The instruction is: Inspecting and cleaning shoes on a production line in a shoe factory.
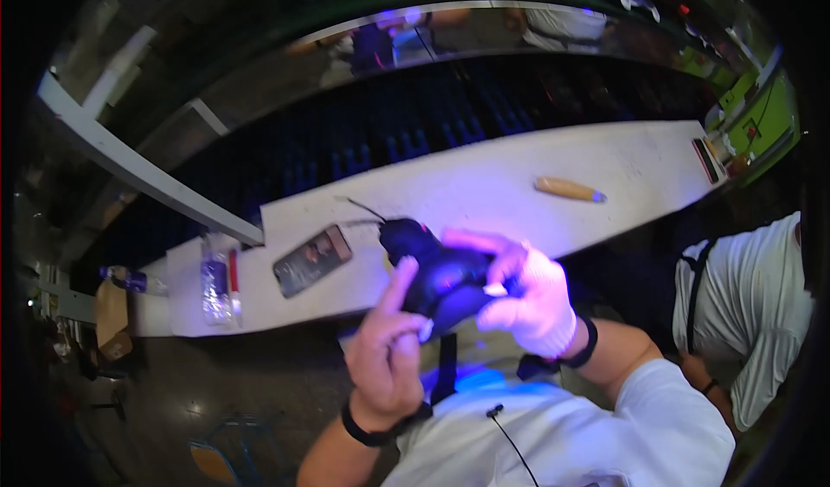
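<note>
Where violet light falls, white bench (484, 184), dim rm w/ green wall (769, 124).

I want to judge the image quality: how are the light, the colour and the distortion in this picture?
Head view: strong violet-blue glow washes over the right hand, the dark object held by both hands and the white bench behind; the left hand looks pinkish; corners are black; the bench edge bends from the fisheye; far background is dim and soft.

Black device (437, 275), white glove (536, 301), white bench (519, 184), tan-handled tool (568, 190), green wall (765, 120)
</note>
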Tool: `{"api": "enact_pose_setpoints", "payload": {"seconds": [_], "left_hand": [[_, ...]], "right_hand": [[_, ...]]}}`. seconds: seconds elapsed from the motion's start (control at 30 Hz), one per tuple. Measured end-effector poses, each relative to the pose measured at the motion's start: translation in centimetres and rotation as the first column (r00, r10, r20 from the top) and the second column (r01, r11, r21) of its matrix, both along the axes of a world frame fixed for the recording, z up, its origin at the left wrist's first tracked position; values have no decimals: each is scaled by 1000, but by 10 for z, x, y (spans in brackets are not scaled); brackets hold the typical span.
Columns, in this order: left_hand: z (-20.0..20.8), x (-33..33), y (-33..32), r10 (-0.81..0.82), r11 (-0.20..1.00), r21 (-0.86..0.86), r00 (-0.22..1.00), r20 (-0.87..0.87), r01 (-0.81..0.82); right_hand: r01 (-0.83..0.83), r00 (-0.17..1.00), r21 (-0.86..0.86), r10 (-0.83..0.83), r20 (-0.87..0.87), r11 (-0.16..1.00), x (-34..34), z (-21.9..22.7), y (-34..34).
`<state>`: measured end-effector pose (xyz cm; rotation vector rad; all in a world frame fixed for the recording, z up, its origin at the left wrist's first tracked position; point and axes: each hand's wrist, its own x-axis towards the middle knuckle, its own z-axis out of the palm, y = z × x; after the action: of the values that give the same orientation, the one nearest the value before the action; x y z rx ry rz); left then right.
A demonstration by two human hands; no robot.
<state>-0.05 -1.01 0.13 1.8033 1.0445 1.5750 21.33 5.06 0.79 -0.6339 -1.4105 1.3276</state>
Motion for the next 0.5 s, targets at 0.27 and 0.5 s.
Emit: {"api": "enact_pose_setpoints", "payload": {"seconds": [0.27,0.5], "left_hand": [[-9,18,-16,111,990,-105,977,184,-92],[-5,33,-13,141,989,-90,939,314,-119]], "right_hand": [[-11,1000,63,13,-24,998,-14,-1,-5],[17,996,130,-5,-94,991,-18,7,-5]]}}
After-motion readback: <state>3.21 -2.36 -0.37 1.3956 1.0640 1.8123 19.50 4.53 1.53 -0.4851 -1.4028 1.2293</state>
